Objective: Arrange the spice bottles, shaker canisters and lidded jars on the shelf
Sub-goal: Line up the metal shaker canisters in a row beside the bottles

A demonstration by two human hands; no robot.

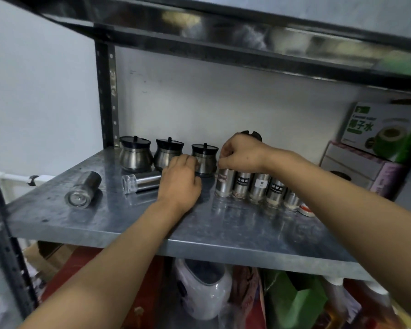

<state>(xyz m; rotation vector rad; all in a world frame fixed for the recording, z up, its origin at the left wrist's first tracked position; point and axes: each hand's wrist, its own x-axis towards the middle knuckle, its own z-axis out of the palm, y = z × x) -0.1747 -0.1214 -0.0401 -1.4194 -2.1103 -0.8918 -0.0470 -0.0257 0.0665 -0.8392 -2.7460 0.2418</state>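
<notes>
Nearest, below the grey galvanised metal shelf, a white plastic appliance and a green bag sit among blurred clutter. Two bare forearms reach up over the shelf's front edge.

On the shelf, toward its left front, a steel cylindrical shaker canister lies on its side, its round end facing the camera. Just right of it a steel bottle with a clear plastic cap also lies flat, its far end at the left hand. That hand rests knuckles up on the shelf, fingers curled; whether it grips the lying bottle or only touches the jar beyond, I cannot tell.

To the right, a row of upright steel spice bottles with dark and white labels stands side by side, running under the right forearm. The right hand is closed from above, fingertips pinched on the top of the leftmost steel spice bottle.

Farther back, three round-bellied steel jars with dark lids and knobs stand in a line near the white wall. At the far right, a green and white carton sits on a pale box.
</notes>
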